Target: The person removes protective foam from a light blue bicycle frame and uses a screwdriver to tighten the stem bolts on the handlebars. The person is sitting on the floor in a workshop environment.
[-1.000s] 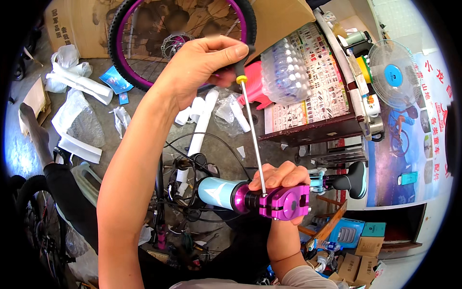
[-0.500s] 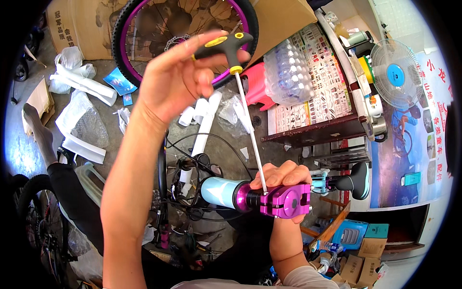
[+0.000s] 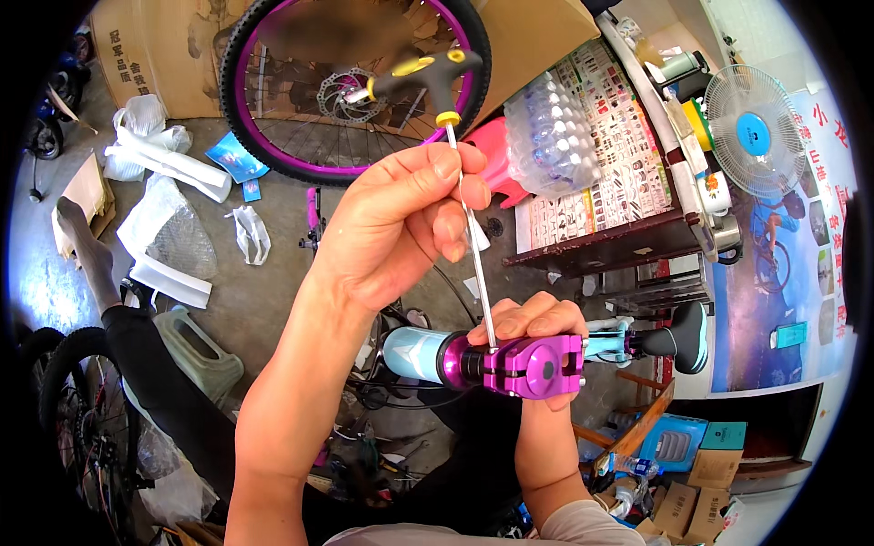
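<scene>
A long T-handle hex key (image 3: 480, 268) with a black and yellow grip slants down to the purple bike stem (image 3: 537, 367). My left hand (image 3: 401, 214) pinches its metal shaft just below the grip. The tip meets a bolt at the side of the stem; its exact seating is hidden. My right hand (image 3: 539, 318) is wrapped around the stem from its far side, fingers on top. Left of the stem are black spacers (image 3: 471, 367) and the light blue head tube (image 3: 414, 355) of a bike frame.
A wheel with a purple rim (image 3: 238, 100) leans against cardboard (image 3: 164, 64) at the back. Bottled water (image 3: 551, 136) and a cabinet (image 3: 610, 241) stand at right, beyond them a fan (image 3: 754, 134). Foam and plastic wrap (image 3: 168, 223) litter the floor at left.
My left hand has moved from the T-handle down to the shaft and now pinches it. My right hand stays on the stem, and the tool tip stays at its side.
</scene>
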The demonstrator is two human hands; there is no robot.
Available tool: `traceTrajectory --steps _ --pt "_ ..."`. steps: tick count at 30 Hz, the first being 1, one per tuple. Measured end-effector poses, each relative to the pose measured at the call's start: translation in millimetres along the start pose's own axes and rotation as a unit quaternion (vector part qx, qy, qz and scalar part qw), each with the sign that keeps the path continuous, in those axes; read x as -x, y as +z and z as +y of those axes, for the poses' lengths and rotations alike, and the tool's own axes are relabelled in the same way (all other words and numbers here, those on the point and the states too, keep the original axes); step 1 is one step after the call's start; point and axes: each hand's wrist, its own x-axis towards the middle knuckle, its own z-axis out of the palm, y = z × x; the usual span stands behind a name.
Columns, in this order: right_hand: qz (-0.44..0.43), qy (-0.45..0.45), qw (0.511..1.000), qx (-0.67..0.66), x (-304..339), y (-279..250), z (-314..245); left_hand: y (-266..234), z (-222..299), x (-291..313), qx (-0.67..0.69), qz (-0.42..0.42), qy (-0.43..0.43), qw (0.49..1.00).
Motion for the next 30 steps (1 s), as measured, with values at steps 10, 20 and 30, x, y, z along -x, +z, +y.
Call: traceTrajectory --steps 10,20,30 --pt "0.012 0.000 1.000 0.019 1.5 0.1 -0.2 -1.8 0.0 -2.0 -0.027 0.024 -0.008 0.999" --pt "-0.005 0.003 1.000 0.018 0.3 -0.5 -1.9 1.3 3.3 -3.0 -0.049 0.025 -0.009 0.998" --pt "-0.019 -0.002 1.000 0.009 -1.9 -0.5 0.4 5.1 12.6 -5.2 -0.118 0.077 0.014 0.990"
